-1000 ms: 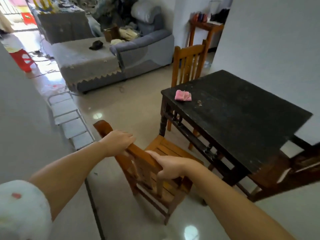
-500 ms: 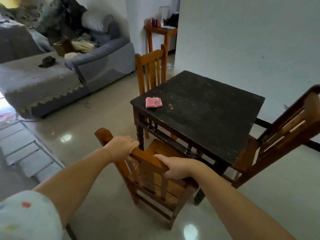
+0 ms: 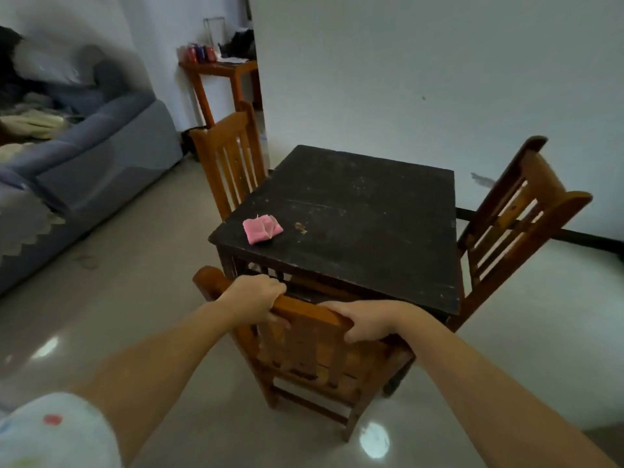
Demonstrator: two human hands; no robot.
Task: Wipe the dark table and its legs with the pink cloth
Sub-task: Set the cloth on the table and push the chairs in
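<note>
The dark square table [image 3: 364,211] stands in the middle of the room, its top worn and speckled. A folded pink cloth [image 3: 261,228] lies near the table's front left corner, with a small brown crumb beside it. Directly in front of me is a wooden chair [image 3: 314,352], its seat partly under the table's near edge. My left hand [image 3: 256,298] grips the left part of the chair's top rail. My right hand [image 3: 363,320] grips the right part of the same rail. Most of the table's legs are hidden behind the chair.
A second wooden chair [image 3: 229,160] stands at the table's far left side. A third chair [image 3: 513,224] leans at the right side. A grey sofa [image 3: 87,157] fills the left. A small wooden side table [image 3: 223,70] with bottles stands against the back wall. The floor is glossy tile.
The chair in my hands has moved toward the table, its seat now partly under the near edge. My view has swung right, so the table is now centred.
</note>
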